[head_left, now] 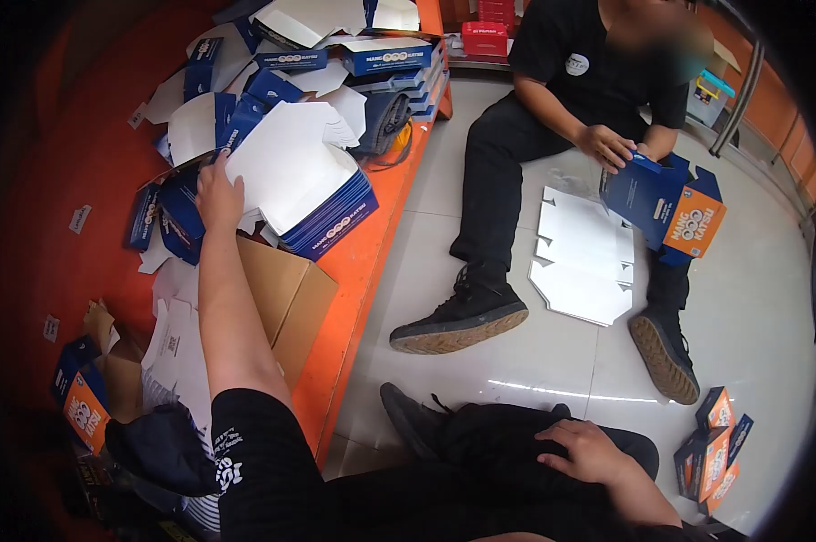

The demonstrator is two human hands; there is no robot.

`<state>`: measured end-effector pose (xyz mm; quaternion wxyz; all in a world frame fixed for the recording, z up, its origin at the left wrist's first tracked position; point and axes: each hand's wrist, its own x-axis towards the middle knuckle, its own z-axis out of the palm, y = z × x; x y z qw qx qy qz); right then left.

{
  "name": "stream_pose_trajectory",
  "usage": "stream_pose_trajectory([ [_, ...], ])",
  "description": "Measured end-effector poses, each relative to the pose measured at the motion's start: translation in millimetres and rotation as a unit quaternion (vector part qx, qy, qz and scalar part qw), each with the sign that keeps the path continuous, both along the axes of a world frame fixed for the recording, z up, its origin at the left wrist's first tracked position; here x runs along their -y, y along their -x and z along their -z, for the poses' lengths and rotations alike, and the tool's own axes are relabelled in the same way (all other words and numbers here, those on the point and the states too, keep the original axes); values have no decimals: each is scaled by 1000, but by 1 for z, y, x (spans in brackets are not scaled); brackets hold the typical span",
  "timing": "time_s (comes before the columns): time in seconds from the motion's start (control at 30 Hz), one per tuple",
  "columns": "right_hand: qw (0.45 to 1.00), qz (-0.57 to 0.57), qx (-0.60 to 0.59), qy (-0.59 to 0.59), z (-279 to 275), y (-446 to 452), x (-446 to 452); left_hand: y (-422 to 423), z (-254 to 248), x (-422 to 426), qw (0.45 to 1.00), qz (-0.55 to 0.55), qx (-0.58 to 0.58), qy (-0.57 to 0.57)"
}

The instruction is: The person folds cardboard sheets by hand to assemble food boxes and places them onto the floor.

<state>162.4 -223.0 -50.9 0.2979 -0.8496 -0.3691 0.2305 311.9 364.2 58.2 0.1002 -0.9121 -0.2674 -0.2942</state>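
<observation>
My left hand (218, 193) reaches out to the heap on the orange bench, fingers stretched and touching the blue cardboard beside a stack of flat boxes (290, 167). This stack shows white inner faces and blue printed edges. Left of the hand sit dark blue folded boxes (180, 217); whether the fingertips press on one is partly hidden. My right hand (581, 448) rests on my black-trousered knee, its fingers apart and holding nothing.
Opposite, a person in black holds a blue and orange box (665, 203). White flat cardboard sheets (581, 253) lie on the tiled floor between that person's feet. Folded orange boxes (711, 452) stand at lower right. A brown carton (286, 294) sits on the orange bench (354, 294).
</observation>
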Motion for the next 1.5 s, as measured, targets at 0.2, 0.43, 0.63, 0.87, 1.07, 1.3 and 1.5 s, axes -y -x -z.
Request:
stream_pose_trajectory([
  [0.2,999,-11,5,33,0,2,-2,-6,7,2,984,137,50,105],
  [0.43,998,-8,17,55,-2,5,-2,-6,7,22,972,140,-101,159],
  [0.63,998,-11,12,63,-5,5,-2,-4,-20,35,997,52,-4,57],
  [0.87,997,-20,30,69,-6,5,-2,-1,-44,19,967,158,7,198],
  [1.07,998,-11,35,58,-4,8,-2,8,-44,19,906,142,58,394],
  [1.3,983,-44,160,-71,-47,-56,-58,24,-40,78,950,177,43,256],
  [1.5,939,105,-205,-257,-138,-148,-264,34,-18,127,941,192,30,277],
])
